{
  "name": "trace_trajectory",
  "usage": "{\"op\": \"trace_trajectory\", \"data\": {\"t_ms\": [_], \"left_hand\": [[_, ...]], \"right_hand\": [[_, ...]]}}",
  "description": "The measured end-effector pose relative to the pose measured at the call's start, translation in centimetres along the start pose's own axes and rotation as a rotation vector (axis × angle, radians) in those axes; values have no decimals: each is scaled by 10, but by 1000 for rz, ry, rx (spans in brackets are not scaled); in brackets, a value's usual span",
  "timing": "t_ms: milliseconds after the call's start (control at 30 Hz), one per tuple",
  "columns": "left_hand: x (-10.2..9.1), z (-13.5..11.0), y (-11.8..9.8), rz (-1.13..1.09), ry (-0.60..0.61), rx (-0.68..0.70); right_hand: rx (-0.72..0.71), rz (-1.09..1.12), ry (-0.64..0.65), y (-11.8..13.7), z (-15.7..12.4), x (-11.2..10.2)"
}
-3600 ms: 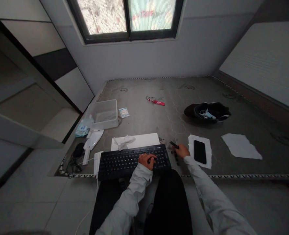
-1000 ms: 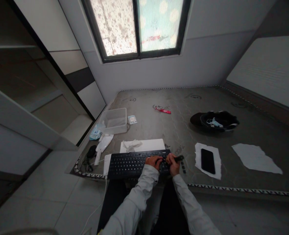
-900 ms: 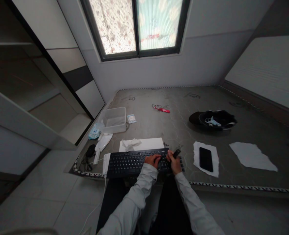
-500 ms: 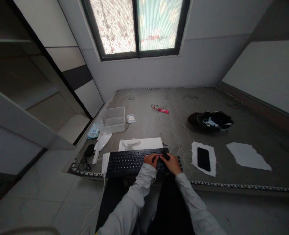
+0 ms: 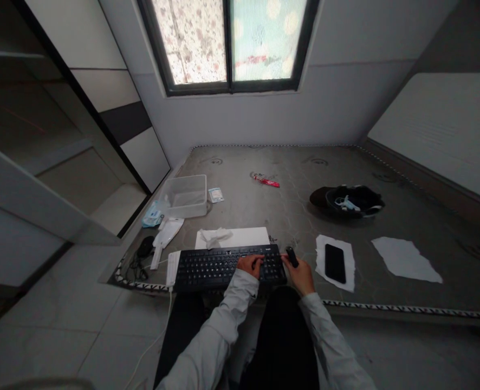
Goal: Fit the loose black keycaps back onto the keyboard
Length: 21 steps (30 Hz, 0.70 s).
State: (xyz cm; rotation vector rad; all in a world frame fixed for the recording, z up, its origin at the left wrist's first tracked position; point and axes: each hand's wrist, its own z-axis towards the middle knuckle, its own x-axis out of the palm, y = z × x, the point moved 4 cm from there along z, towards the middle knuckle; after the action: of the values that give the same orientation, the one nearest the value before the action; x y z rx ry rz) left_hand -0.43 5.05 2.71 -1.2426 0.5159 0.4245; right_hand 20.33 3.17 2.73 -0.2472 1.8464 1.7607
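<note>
My left hand (image 5: 250, 265) lay flat on the keyboard (image 5: 228, 266), grasping nothing; my right hand (image 5: 302, 272), just beside it, gripped a small black tool (image 5: 292, 256).

Black keyboard (image 5: 227, 267) flat at mattress edge, small dark tool (image 5: 292, 257) (perhaps a keycap puller) just right of it

text: we read none | keyboard (image 5: 224, 266): pale mark on its top edge, perhaps a brand, too small for us to make out | red wrapper (image 5: 269, 181), small packet (image 5: 215, 194): print blurred
</note>
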Motion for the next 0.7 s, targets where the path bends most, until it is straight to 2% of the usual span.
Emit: {"op": "trace_trajectory", "data": {"t_ms": [67,133,267,367,700], "left_hand": [[0,0,-1,0,-6,6],[0,0,-2,5,1,11],[2,0,-1,25,16,9],[3,1,1,35,19,6],[4,2,-1,73,24,7]], "right_hand": [[56,-87,-42,-26,7,-19],[135,-229,-32,-53,14,-36],[199,-385,37,-89,26,-50],[200,-419,82,-101,32,-43],[275,-511,154,-121,48,0]]}}
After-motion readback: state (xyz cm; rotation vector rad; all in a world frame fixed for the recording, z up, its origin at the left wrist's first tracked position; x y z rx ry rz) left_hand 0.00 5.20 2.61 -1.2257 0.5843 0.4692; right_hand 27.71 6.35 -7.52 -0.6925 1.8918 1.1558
